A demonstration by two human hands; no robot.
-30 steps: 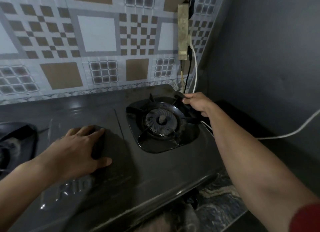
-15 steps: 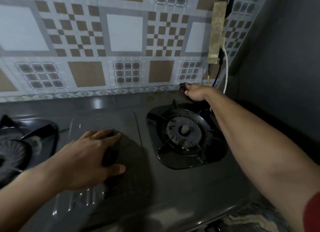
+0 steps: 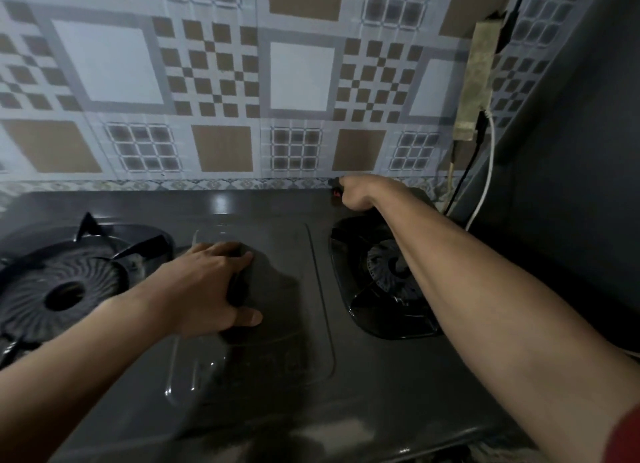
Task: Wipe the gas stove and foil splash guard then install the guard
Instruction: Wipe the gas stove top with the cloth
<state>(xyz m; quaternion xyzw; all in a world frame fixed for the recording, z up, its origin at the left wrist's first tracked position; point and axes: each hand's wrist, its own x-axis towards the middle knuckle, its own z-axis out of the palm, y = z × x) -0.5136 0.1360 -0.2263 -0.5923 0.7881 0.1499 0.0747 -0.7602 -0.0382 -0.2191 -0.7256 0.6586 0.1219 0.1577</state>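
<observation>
The dark gas stove (image 3: 381,376) fills the lower view, with a left burner (image 3: 65,289) and a right burner (image 3: 384,272). My left hand (image 3: 207,286) lies flat on the stove's raised middle panel, over a dark patch that may be shadow or cloth; I cannot tell which. My right hand (image 3: 360,192) reaches over the right burner to the stove's back edge, fingers closed around a small dark object (image 3: 335,185) with a red spot. A checker-patterned wall covering (image 3: 298,74) stands directly behind the stove.
A grimy power strip (image 3: 476,81) hangs on the wall at the back right, with a white cable (image 3: 488,171) and a black cable dropping beside the stove. A plain grey wall (image 3: 571,151) closes the right side.
My right hand has moved from the right burner's far corner to the stove's back edge and further left along it. The view has shifted left, bringing the left burner in. My left hand stays put.
</observation>
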